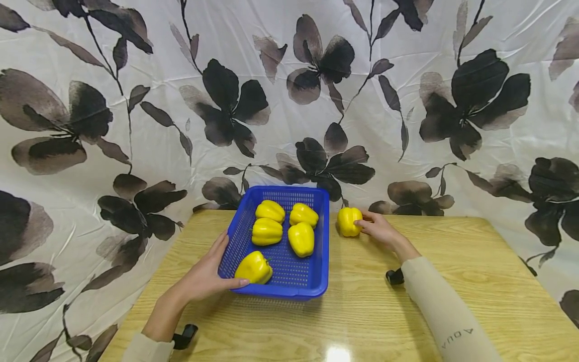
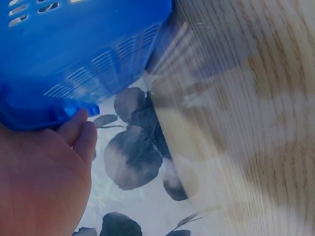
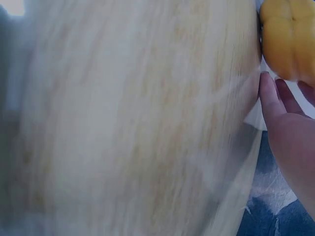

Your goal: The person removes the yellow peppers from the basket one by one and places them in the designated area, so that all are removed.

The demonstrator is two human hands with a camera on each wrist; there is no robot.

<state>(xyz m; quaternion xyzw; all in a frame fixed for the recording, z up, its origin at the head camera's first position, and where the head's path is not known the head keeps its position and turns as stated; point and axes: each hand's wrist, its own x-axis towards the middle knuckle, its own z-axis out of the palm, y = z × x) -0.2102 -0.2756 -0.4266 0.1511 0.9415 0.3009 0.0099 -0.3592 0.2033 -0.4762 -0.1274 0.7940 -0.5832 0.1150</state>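
Note:
A blue plastic basket (image 1: pixel 289 291) with perforated walls stands on the table, holding several yellow bell peppers (image 1: pixel 267 232). My left hand (image 1: pixel 205 271) grips its near left corner, thumb over the front rim and fingers along the left side. In the left wrist view, those fingers (image 2: pixel 84 140) bend under the blue rim (image 2: pixel 29 120). To the basket's right, one more yellow bell pepper (image 1: pixel 348 221) sits on the tabletop. My right hand (image 1: pixel 382 231) is at that pepper's right side, its fingertips at the surface. The right wrist view shows the fingers fairly straight beside the pepper (image 3: pixel 288 42).
The wood-grain table (image 1: pixel 362 301) ends at the back against a white curtain (image 1: pixel 280 115) printed with dark flowers. Dark wrist straps (image 1: pixel 395 277) show by both sleeves. A bright glare lies on the table's front part.

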